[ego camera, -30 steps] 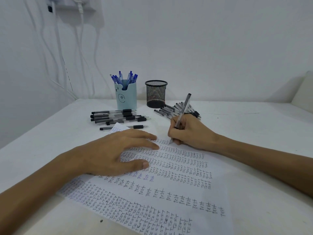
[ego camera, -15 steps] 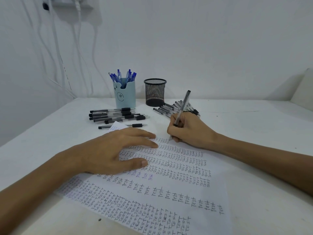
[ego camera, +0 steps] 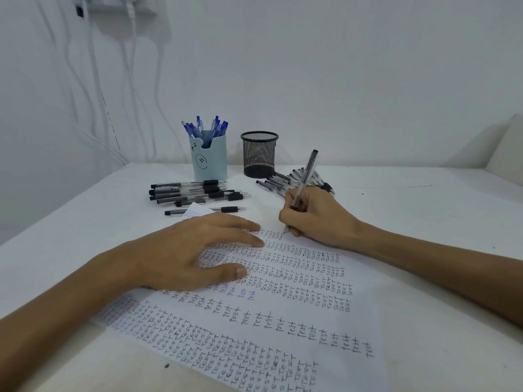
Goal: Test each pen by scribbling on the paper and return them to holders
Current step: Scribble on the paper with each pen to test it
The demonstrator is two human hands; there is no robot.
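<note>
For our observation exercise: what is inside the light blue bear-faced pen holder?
Several blue pens stand in the light blue plastic holder, tops sticking out. Its wall hides their lower parts.

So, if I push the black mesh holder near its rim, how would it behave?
Probably light: the black mesh holder is open wire mesh, and nothing sticks out of it. Standing upright and somewhat taller than wide, it may slide or tip easily.
</note>
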